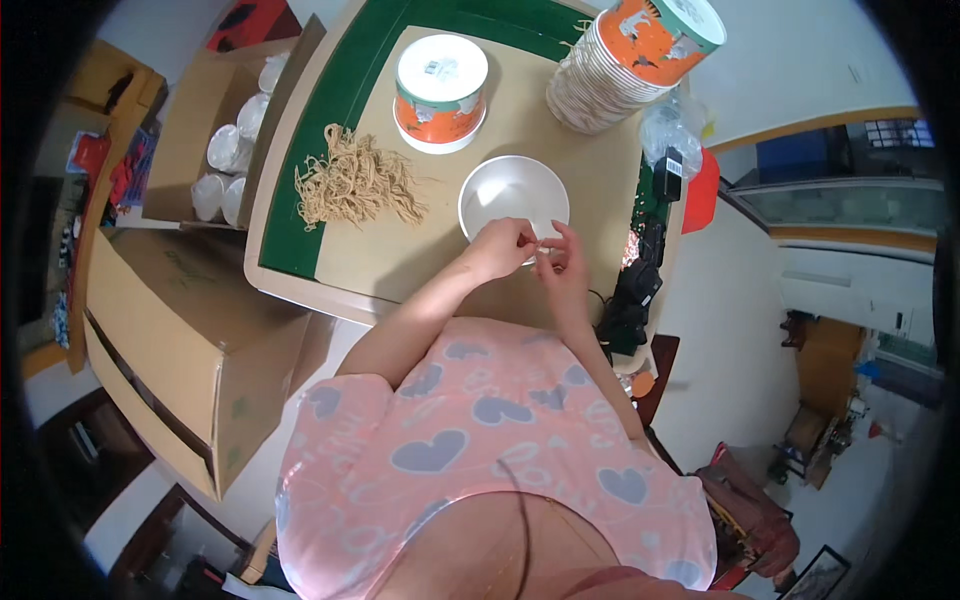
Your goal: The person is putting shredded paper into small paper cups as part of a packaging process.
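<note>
My left hand [503, 248] and my right hand [563, 268] meet at the near rim of a white round paper tub [500, 185], seen from above. Both have their fingertips pinched together close to each other. Whatever is between them is too small to make out. To the left lies a loose pile of tan twisted paper cords [355, 182]. Beyond the tub stands another one, an orange and green printed tub [438, 120] with a white top. A tall leaning stack of nested tubs [610, 80] rises at the far right of the table.
A tan sheet [390, 255] covers much of the green table [283, 225]. Black adapters and cables [635, 295] lie along its right edge, near a clear plastic bag [670, 130]. Left of the table are an open carton [180, 175] of white wrapped items and a large cardboard box [200, 330].
</note>
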### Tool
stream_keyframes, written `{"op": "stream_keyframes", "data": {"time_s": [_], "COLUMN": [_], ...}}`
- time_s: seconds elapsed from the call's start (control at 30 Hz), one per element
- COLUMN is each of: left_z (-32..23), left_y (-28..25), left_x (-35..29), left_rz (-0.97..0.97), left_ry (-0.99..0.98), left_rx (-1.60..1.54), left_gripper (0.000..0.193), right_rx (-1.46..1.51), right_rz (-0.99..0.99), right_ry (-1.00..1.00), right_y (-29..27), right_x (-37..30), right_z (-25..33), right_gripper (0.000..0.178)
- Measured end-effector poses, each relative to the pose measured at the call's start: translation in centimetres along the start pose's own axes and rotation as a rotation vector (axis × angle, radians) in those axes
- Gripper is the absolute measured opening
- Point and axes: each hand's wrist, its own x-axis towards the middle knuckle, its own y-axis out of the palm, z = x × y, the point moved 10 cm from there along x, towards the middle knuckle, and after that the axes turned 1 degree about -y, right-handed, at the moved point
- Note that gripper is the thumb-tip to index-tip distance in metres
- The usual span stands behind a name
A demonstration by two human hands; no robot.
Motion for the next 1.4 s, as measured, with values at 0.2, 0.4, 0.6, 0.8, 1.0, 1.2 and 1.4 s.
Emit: {"op": "stream_keyframes", "data": {"time_s": [0.2, 0.4, 0.6, 0.8, 1.0, 1.2, 1.4], "left_z": [0.5, 2.0, 1.6, 2.8, 4.2, 4.2, 2.9], "left_y": [0.7, 0.9, 1.7, 1.6, 2.5, 2.2, 1.8], "left_x": [-0.1, 0.3, 0.5, 1.2, 1.4, 2.1, 1.9], "left_rz": [-0.016, -0.05, -0.005, -0.059, 0.023, 0.07, 0.201], "left_ry": [-0.003, -0.055, -0.051, -0.112, -0.266, -0.17, -0.169], "left_rx": [-0.127, -0.221, -0.294, -0.372, -0.628, -0.213, 0.126], "left_gripper": [0.045, 0.056, 0.06, 0.058, 0.042, 0.023, 0.028], "right_rx": [-0.177, -0.158, -0.146, -0.154, 0.032, 0.201, 0.104], "right_rz": [-0.003, -0.048, -0.039, -0.033, 0.0, -0.009, -0.068], "right_ry": [-0.099, -0.119, -0.086, -0.09, 0.0, 0.066, 0.054], "right_y": [0.2, -0.2, -0.1, -0.2, -0.2, -0.5, -1.8], "right_x": [0.8, 0.7, 0.8, 0.7, 0.3, -0.2, -0.5], "right_z": [0.2, -0.6, -0.3, -0.3, -1.9, -3.5, -3.4], "right_gripper": [0.045, 0.044, 0.04, 0.037, 0.016, 0.011, 0.006]}}
